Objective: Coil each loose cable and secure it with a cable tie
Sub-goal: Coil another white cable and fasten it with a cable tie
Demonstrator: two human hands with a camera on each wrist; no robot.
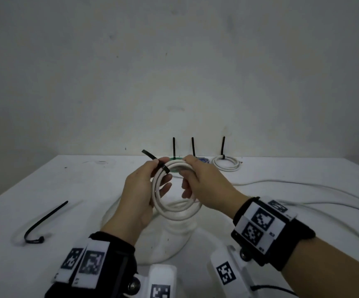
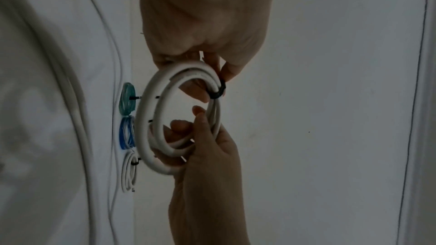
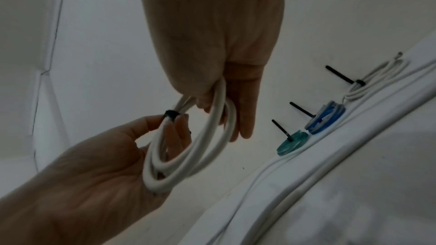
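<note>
Both hands hold one white cable coil up above the white table, between them. The left hand pinches the coil at its upper left with thumb and fingers, right where a black cable tie is wrapped around the strands; the tie's loose tail sticks up and away to the left of that hand. The right hand curls its fingers around the coil's upper right arc. Left of the left hand, well apart, a spare black cable tie lies bent on the table. To the right of the right hand a loose white cable trails across the table. Beyond both hands, by the wall, sit three bundled coils with upright tie tails: a green coil, a blue coil and a white coil.
</note>
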